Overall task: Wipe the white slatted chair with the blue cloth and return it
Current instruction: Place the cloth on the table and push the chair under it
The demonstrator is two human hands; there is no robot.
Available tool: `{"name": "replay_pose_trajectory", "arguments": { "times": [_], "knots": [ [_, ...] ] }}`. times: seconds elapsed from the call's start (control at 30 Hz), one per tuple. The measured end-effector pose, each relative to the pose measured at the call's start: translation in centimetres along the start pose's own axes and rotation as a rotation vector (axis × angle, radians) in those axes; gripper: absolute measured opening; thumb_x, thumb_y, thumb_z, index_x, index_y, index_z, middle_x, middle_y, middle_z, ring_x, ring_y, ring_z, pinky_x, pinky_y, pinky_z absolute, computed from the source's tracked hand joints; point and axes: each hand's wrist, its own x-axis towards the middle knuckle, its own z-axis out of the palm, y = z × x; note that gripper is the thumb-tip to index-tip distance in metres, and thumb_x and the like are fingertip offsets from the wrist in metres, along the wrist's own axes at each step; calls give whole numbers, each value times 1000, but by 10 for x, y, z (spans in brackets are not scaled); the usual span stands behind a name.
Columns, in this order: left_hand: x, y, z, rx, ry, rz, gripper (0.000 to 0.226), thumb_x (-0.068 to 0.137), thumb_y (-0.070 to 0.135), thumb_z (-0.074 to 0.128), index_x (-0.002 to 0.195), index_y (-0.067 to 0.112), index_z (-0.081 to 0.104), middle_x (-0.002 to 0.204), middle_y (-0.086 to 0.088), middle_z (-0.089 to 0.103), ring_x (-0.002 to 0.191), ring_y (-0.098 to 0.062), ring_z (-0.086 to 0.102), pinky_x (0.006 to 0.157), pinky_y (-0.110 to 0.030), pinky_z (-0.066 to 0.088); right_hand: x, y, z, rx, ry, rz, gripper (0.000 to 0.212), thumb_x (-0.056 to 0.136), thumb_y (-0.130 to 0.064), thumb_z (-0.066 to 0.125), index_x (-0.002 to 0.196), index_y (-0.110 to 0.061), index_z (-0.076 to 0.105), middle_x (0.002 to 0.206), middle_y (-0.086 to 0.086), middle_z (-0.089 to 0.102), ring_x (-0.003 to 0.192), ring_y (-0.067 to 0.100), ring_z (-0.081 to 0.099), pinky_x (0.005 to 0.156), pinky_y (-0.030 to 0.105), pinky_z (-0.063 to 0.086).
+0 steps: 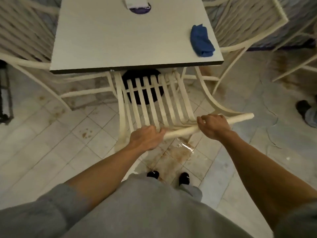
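The white slatted chair (pixel 152 102) stands in front of me with its seat partly under the table. Both my hands grip its top back rail: my left hand (pixel 145 137) curls round the rail's left part, and my right hand (pixel 212 125) wraps round it further right. The blue cloth (pixel 201 41) lies crumpled on the table's near right corner, away from both hands.
A white square table (pixel 120 40) stands ahead with a white and purple object (pixel 137 5) at its far edge. More white slatted chairs flank it at left (pixel 25 31) and right (pixel 240 23). The tiled floor (pixel 68 134) is stained. Another person's shoe (pixel 303 107) shows at right.
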Motion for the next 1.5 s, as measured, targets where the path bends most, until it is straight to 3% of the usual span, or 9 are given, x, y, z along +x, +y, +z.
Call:
{"name": "replay_pose_trajectory", "arguments": {
  "times": [0.13,0.23,0.33,0.4,0.53,0.77,1.17,1.5],
  "knots": [
    [-8,12,6,20,60,-199,42,94,55,24,77,29,52,75,5,51,66,-16,48,68,-35,41,19,25,-9,-13,-96,-28,55,99,-52,23,108,-19,67,106,7,67,100,29,60,93,44,47],
    [-15,25,12,47,135,-329,46,96,54,22,81,24,54,71,4,49,62,-15,43,74,-39,33,27,48,-13,-54,-187,-42,67,94,-64,17,105,-21,67,104,6,66,97,26,60,91,46,48],
    [-18,26,15,27,188,-397,52,96,55,25,82,19,59,72,2,55,63,-15,46,77,-40,34,34,61,-10,-141,-155,-104,73,91,-69,15,98,-19,69,100,7,66,88,25,57,79,39,45],
    [-19,25,14,-7,202,-409,54,94,59,28,82,19,62,73,2,56,65,-16,48,76,-39,36,37,61,-9,-172,-137,-121,75,89,-70,16,101,-17,69,99,8,64,88,27,56,76,38,42],
    [-26,21,17,-20,232,-396,55,92,61,33,72,19,63,72,2,58,67,-19,53,75,-38,40,32,59,-7,-183,-179,-166,80,86,-72,15,106,-15,67,98,8,61,90,27,59,85,41,49],
    [-52,4,29,-1,252,-411,55,87,60,33,63,21,64,63,2,61,62,-18,55,70,-37,38,5,50,19,-169,-197,-191,84,85,-77,7,102,-17,63,93,6,63,88,27,60,81,42,44],
    [-94,-17,45,7,233,-431,52,88,57,37,65,22,67,64,2,62,64,-17,57,73,-38,39,-41,30,46,-66,57,-212,75,83,-73,15,74,-24,70,64,-4,57,61,15,51,65,35,39],
    [-115,-31,55,9,288,-454,52,88,55,38,60,21,67,60,3,62,62,-18,56,80,-40,40,-58,14,56,-108,72,-206,84,79,-76,7,70,-22,70,60,-2,57,57,16,52,66,34,45]
  ]
}}
